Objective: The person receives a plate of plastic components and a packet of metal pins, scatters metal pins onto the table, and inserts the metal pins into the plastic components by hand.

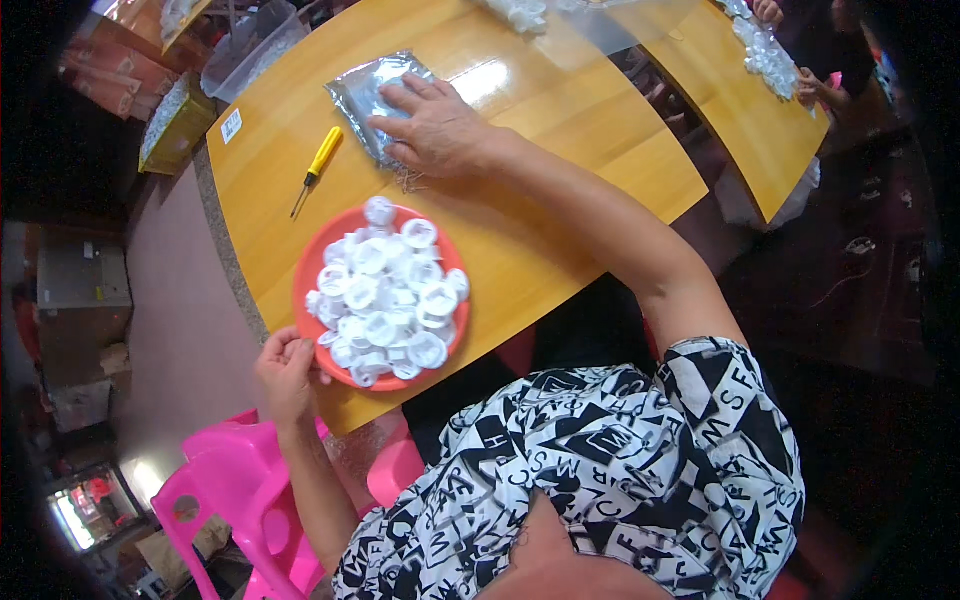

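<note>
Wooden tabletop (560, 130) with red plate (312, 270), pink chair (240, 480) alongside.

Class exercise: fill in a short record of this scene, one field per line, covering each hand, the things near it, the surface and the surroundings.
left hand: grips the rim of the red plate
right hand: flat on the foil bag
plate contents: heap of white caps
tool: yellow screwdriver lying beside the bag, untouched
surface: wooden table
nearby: pink chair at lower left; second table with more white pieces, where another person's hand works
</note>
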A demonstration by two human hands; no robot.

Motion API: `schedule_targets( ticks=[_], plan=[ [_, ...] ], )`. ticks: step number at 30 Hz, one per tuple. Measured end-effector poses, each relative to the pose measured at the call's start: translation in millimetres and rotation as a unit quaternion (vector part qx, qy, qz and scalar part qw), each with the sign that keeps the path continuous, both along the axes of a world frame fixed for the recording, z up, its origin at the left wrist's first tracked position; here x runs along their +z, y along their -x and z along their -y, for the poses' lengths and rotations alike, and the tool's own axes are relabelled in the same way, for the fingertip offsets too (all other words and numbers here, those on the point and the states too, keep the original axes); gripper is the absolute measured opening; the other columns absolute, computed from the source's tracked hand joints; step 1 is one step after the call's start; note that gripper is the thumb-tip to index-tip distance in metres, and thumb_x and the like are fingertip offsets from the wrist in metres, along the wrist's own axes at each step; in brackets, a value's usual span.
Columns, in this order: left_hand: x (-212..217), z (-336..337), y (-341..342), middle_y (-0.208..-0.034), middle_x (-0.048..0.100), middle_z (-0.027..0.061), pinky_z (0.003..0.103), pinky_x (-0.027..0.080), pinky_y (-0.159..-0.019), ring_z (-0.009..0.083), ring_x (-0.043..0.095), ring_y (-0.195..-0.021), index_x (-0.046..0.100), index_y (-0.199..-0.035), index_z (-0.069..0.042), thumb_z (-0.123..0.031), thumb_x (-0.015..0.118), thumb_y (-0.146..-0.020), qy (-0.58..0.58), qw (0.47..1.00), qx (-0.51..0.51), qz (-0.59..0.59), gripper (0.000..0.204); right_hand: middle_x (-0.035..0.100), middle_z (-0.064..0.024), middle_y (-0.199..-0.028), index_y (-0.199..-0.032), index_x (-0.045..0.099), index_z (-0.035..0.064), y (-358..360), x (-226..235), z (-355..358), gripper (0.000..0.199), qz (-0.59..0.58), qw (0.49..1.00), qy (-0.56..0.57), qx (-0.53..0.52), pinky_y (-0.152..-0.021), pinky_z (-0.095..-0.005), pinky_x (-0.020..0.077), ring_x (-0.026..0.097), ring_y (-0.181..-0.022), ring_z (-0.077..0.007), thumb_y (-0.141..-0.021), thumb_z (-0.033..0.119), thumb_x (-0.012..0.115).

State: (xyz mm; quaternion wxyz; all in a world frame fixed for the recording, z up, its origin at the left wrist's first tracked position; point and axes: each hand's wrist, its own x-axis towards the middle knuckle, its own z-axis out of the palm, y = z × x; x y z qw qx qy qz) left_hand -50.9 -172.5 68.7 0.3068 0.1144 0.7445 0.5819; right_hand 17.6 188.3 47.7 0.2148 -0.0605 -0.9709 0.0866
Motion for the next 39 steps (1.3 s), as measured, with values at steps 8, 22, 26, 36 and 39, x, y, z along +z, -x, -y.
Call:
schedule_targets(
  ticks=[8,22,26,36,39],
  plan=[
    [-16,6,29,-0.071,0.060,0.0061,0.023,0.045,-0.045,0.0112,0.052,-0.048,0.054,-0.101,0.006,0.000,0.053,-0.088,-0.020,0.998,0.046,-0.022,0.014,0.039,-0.0118,-0.144,-0.131,0.052,0.0217,-7,-18,-12,0.041,0.068,0.997,-0.032,-0.031,-0.112,-0.0505,0.0190,0.027,-0.137,-0.0351,-0.092,0.035,0.049],
    [-22,-16,28,-0.072,0.060,0.0062,0.022,0.044,-0.046,0.0103,0.051,-0.049,0.055,-0.101,0.006,-0.001,0.053,-0.089,-0.022,0.999,0.033,-0.029,0.014,0.047,-0.0126,-0.136,-0.123,0.059,0.0175,-66,-6,-21,0.038,0.041,0.997,-0.054,-0.048,-0.109,-0.0481,0.0274,0.037,-0.132,-0.0332,-0.085,0.025,0.061],
    [-19,-11,24,-0.072,0.060,0.0057,0.022,0.044,-0.046,0.0102,0.052,-0.050,0.055,-0.100,0.006,-0.001,0.053,-0.088,-0.021,0.998,0.044,-0.035,0.013,0.062,-0.0087,-0.114,-0.101,0.068,0.0110,-55,18,-2,0.020,-0.014,0.998,-0.044,0.033,-0.097,-0.0412,0.0404,0.055,-0.111,-0.0265,-0.082,0.014,0.064],
    [-18,-10,25,-0.071,0.059,0.0042,0.021,0.043,-0.048,0.0096,0.052,-0.050,0.055,-0.103,0.005,-0.002,0.054,-0.089,-0.002,0.999,0.041,-0.034,0.015,0.059,-0.0087,-0.086,-0.083,0.064,0.0063,-30,-11,40,0.014,0.057,0.996,-0.027,0.068,-0.079,-0.0350,0.0456,0.057,-0.090,-0.0237,-0.080,0.014,0.054],
    [-17,-10,28,-0.071,0.059,0.0040,0.020,0.042,-0.048,0.0090,0.051,-0.050,0.055,-0.104,0.006,-0.003,0.054,-0.090,-0.005,0.999,0.039,-0.036,0.017,0.058,-0.0084,-0.084,-0.081,0.062,0.0056,-40,-19,49,0.012,0.007,0.996,-0.030,0.086,-0.077,-0.0353,0.0460,0.057,-0.086,-0.0245,-0.077,0.014,0.054]
  ],
)
